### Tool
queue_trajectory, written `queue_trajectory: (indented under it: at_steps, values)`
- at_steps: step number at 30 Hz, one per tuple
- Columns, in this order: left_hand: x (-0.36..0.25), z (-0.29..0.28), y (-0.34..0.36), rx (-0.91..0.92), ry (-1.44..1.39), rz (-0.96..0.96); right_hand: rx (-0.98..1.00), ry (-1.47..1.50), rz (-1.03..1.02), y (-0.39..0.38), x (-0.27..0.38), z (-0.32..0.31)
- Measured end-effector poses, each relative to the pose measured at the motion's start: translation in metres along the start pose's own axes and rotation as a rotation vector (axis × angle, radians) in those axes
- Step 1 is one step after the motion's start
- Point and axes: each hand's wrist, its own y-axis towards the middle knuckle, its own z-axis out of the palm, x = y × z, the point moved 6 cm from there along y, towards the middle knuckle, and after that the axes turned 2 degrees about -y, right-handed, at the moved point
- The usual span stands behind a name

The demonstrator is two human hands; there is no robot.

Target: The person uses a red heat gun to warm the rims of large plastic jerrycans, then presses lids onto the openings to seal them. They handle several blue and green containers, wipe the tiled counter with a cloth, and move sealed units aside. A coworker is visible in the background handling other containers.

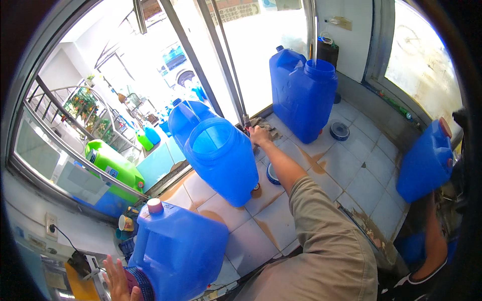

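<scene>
At lower left, my left hand [119,282], fingers spread, rests against the wide dark cap [143,282] of a tilted blue jug [181,251]. That jug also has a small pinkish cap [155,205] on top. My right arm reaches forward, and my right hand [259,135] is closed around the metal fitting [246,122] at the lower end of a thin dark hose [227,50]. Just left of this hand stands a second blue jug [226,168], its wide mouth uncovered. A dark blue lid [272,173] lies beside it, partly hidden by my forearm.
A third open blue jug [301,95] stands farther back, with a pipe at its mouth. Near it lies a round lid [340,131]. Another person's arm [435,231] is at right, below a blue jug [427,160]. Brownish wet patches mark the tiles [351,165]. Green jug [113,163] beyond the glass.
</scene>
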Motion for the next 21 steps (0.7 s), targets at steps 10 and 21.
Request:
queue_trajectory:
  at_steps: [10, 21]
  values:
    - [-0.023, -0.003, -0.006, 0.034, -0.076, -0.296, -0.293, 0.099, -0.289, 0.007, 0.069, -0.023]
    - [-0.007, -0.008, -0.016, -0.019, -0.076, -0.305, 0.110, 1.275, -0.750, -0.168, 0.022, -0.044]
